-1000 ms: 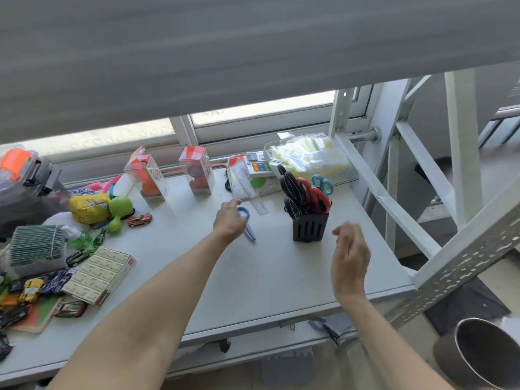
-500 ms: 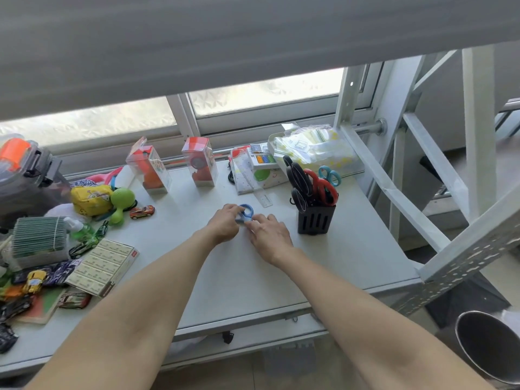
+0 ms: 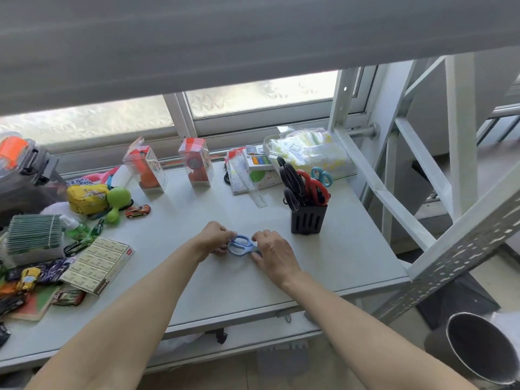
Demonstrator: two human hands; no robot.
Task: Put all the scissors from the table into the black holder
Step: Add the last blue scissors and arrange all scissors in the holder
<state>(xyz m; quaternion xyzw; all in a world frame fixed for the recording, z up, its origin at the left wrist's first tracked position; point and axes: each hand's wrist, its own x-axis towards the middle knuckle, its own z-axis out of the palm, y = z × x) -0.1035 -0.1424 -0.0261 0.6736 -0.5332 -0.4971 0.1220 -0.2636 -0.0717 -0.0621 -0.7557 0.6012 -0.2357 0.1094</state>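
Small blue scissors (image 3: 239, 245) are held just above the white table (image 3: 337, 254) between both my hands. My left hand (image 3: 215, 237) grips the left side of the blue handles, and my right hand (image 3: 274, 253) holds the right end, hiding the blades. The black holder (image 3: 308, 220) stands upright to the right and a little farther back, apart from my hands. In it stand black scissors (image 3: 291, 175), red scissors (image 3: 313, 184) and teal scissors (image 3: 322, 175), handles up.
A clear ruler (image 3: 257, 196) and stationery packs lie behind the holder. Two clear toy boxes (image 3: 197, 161) stand near the window. Toys, a yellow pouch (image 3: 85, 197) and a flat box (image 3: 97, 263) crowd the left side. A white metal frame (image 3: 394, 198) rises on the right.
My right hand came in from the right and joined my left on the blue scissors. Both hands then drew the scissors nearer to the table's front edge.
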